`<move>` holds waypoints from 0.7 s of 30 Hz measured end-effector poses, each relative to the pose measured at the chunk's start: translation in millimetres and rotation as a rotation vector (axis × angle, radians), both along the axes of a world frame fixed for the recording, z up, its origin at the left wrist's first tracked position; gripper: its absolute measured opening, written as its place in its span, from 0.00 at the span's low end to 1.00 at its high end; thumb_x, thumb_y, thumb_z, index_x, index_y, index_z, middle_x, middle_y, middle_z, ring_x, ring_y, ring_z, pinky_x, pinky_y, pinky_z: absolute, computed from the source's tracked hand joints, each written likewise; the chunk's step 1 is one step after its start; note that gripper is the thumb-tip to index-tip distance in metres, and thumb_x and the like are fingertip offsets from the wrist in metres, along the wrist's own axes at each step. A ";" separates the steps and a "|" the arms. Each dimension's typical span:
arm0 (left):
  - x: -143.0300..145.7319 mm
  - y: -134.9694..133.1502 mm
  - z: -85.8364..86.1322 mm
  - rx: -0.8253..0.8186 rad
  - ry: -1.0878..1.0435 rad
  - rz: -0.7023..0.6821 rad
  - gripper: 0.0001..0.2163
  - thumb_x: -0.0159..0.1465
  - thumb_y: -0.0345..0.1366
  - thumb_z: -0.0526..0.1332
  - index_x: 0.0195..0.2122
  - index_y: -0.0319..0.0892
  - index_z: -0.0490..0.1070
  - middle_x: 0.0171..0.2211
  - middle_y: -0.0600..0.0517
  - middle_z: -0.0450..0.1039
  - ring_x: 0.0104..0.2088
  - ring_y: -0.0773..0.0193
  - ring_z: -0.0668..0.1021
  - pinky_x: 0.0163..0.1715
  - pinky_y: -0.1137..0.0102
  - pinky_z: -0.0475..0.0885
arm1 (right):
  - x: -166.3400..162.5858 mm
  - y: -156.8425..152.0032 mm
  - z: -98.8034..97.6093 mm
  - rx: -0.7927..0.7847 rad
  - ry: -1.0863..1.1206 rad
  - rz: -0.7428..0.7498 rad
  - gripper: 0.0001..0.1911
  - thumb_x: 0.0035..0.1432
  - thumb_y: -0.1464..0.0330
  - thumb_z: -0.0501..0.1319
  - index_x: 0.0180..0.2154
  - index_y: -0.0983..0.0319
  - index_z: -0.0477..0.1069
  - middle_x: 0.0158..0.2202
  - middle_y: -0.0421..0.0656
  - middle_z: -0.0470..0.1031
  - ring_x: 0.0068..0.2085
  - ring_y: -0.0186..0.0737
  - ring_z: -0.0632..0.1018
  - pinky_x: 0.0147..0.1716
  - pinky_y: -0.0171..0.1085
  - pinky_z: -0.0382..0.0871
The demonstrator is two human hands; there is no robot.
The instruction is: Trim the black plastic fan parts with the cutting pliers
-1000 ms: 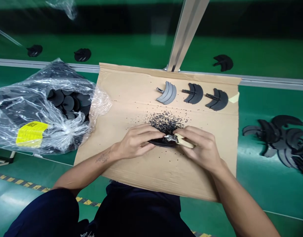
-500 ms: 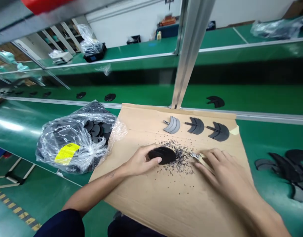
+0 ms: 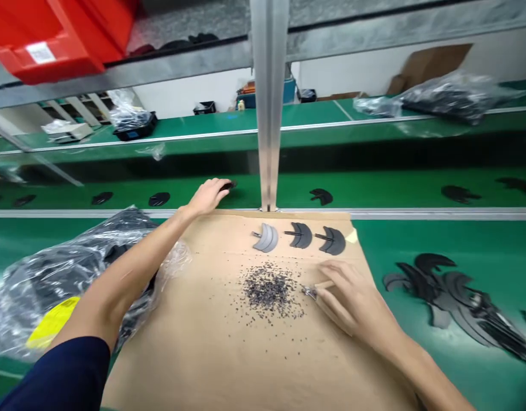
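Note:
My left hand is stretched out over the far green belt, fingers curled on a black round plastic part at its fingertips. My right hand rests on the cardboard sheet, closed on a small trimming knife with a pale handle and metal blade. A heap of black shavings lies just left of the knife. Three fan-shaped parts, one grey and two black, lie in a row at the cardboard's far edge.
A clear plastic bag of black parts with a yellow label sits left of the cardboard. A pile of black scraps lies on the right. An aluminium post rises behind the cardboard. More black parts ride the belt; a red bin sits overhead.
My left hand left the cardboard with the black round part and reached forward onto the far belt. My right hand stayed on the cardboard with the knife. The view tilted upward.

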State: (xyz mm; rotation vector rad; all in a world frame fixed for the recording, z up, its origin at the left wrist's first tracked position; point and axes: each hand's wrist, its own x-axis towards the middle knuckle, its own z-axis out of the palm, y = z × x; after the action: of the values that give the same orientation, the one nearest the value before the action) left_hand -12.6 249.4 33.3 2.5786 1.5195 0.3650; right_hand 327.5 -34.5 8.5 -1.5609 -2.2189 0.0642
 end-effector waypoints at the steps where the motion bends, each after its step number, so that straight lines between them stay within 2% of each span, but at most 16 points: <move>1: -0.1 12.7 -5.3 -0.020 0.024 0.012 0.21 0.70 0.39 0.52 0.61 0.40 0.68 0.56 0.41 0.74 0.57 0.48 0.74 0.61 0.54 0.68 | 3.3 8.4 5.6 -0.003 0.037 -0.021 0.19 0.72 0.59 0.51 0.52 0.61 0.73 0.51 0.53 0.77 0.51 0.51 0.79 0.49 0.48 0.76; 4: -3.2 30.7 -20.0 -0.070 0.039 0.026 0.18 0.66 0.35 0.56 0.55 0.41 0.73 0.53 0.43 0.77 0.55 0.49 0.77 0.60 0.56 0.70 | 15.2 51.1 18.1 -0.014 0.111 -0.085 0.15 0.70 0.63 0.53 0.46 0.60 0.77 0.46 0.49 0.80 0.48 0.49 0.81 0.48 0.46 0.76; 6: -9.2 28.1 -24.3 -0.072 0.033 0.033 0.18 0.64 0.35 0.56 0.54 0.39 0.73 0.54 0.42 0.77 0.56 0.49 0.76 0.60 0.56 0.70 | 23.5 90.3 21.4 -0.081 0.122 -0.213 0.13 0.66 0.68 0.56 0.43 0.60 0.79 0.44 0.48 0.81 0.48 0.50 0.81 0.50 0.46 0.75; 8: -21.7 15.9 -21.6 -0.059 0.024 0.041 0.20 0.65 0.36 0.56 0.56 0.37 0.72 0.58 0.40 0.74 0.60 0.48 0.74 0.63 0.55 0.68 | 30.2 131.1 21.8 -0.093 0.128 -0.282 0.14 0.62 0.73 0.57 0.44 0.62 0.80 0.47 0.50 0.80 0.50 0.52 0.80 0.53 0.47 0.74; 10: -43.4 -5.2 -11.0 -0.044 0.025 0.023 0.21 0.66 0.38 0.55 0.58 0.37 0.71 0.61 0.40 0.72 0.62 0.48 0.72 0.64 0.55 0.66 | 32.8 167.3 21.4 -0.106 0.147 -0.337 0.17 0.59 0.76 0.57 0.46 0.63 0.80 0.51 0.52 0.78 0.54 0.53 0.78 0.58 0.50 0.71; 12: -74.6 -34.1 6.8 -0.034 0.037 -0.035 0.20 0.67 0.41 0.55 0.57 0.39 0.72 0.59 0.42 0.74 0.60 0.50 0.74 0.63 0.57 0.67 | 29.8 195.8 21.9 -0.141 0.180 -0.378 0.17 0.57 0.77 0.59 0.46 0.63 0.80 0.53 0.53 0.76 0.55 0.53 0.76 0.59 0.49 0.69; 15: -130.0 -86.1 41.1 -0.093 0.084 -0.096 0.19 0.69 0.45 0.52 0.51 0.40 0.76 0.51 0.44 0.79 0.51 0.53 0.79 0.54 0.62 0.73 | 17.2 225.1 25.7 -0.217 0.235 -0.424 0.09 0.53 0.79 0.63 0.34 0.63 0.80 0.46 0.54 0.77 0.52 0.52 0.76 0.56 0.49 0.69; 17: -165.1 -119.6 61.0 -0.214 0.137 -0.053 0.20 0.71 0.48 0.51 0.44 0.41 0.78 0.43 0.47 0.82 0.42 0.57 0.82 0.45 0.67 0.74 | 7.7 238.5 29.2 -0.253 0.269 -0.488 0.07 0.52 0.78 0.65 0.25 0.62 0.75 0.40 0.56 0.77 0.46 0.55 0.77 0.50 0.54 0.69; 19: -193.9 -146.4 71.8 -0.338 0.193 0.001 0.19 0.71 0.46 0.50 0.41 0.42 0.78 0.39 0.49 0.82 0.37 0.61 0.81 0.40 0.70 0.72 | 0.1 248.3 31.5 -0.265 0.318 -0.542 0.13 0.49 0.80 0.67 0.20 0.60 0.69 0.32 0.53 0.76 0.41 0.53 0.77 0.45 0.54 0.69; 21: -213.5 -163.0 70.9 -0.383 0.251 0.039 0.17 0.71 0.42 0.51 0.41 0.42 0.78 0.40 0.50 0.82 0.37 0.62 0.81 0.40 0.71 0.72 | -3.3 254.9 32.2 -0.222 0.396 -0.583 0.16 0.50 0.79 0.66 0.19 0.58 0.64 0.29 0.51 0.74 0.37 0.50 0.76 0.42 0.53 0.69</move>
State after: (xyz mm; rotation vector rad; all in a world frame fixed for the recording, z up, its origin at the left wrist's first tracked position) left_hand -226.2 86.4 104.2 2.3574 1.5349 -0.2372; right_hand 324.3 220.4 40.7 -2.0471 -1.4379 0.4161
